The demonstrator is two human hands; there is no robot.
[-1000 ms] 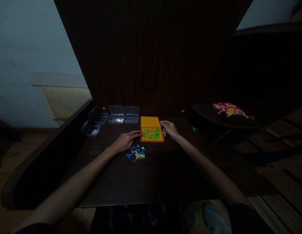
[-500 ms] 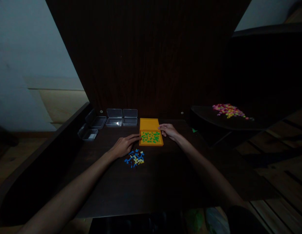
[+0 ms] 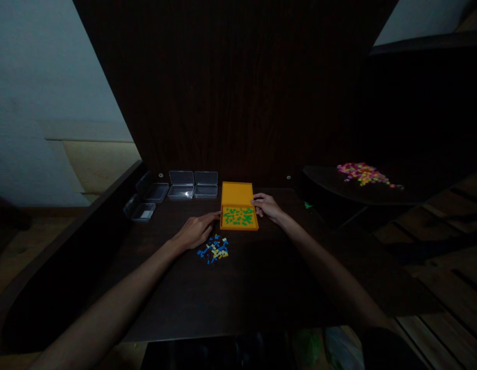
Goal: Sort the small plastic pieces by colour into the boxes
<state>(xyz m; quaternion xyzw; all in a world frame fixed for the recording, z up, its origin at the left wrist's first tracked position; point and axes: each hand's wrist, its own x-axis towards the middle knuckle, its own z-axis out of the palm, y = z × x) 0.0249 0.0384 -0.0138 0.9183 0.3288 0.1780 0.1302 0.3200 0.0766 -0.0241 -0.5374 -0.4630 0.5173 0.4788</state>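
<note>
An orange-yellow plastic box (image 3: 238,228) lies on the dark table with its lid (image 3: 237,194) raised at the back. Many small green pieces (image 3: 238,216) are scattered over the box's floor. My left hand (image 3: 195,231) rests on the table, fingers stretched out, their tips touching the box's left wall. At the right, my right hand (image 3: 266,206) has its thumb and fingers closed on the lid's edge near the hinge. Just below my left hand, a loose heap of small blue, yellow and white pieces (image 3: 214,250) lies on the table.
Several clear plastic cases with raised lids, one (image 3: 181,192) among them, stand at the back left. A pile of pink and yellow bits (image 3: 364,173) lies on a dark surface at the right. A green scrap (image 3: 308,205) sits near the table's right side.
The lid stands slightly higher and more upright, with my right hand at its edge. My left fingers have drawn back from inside the box to its left wall.
</note>
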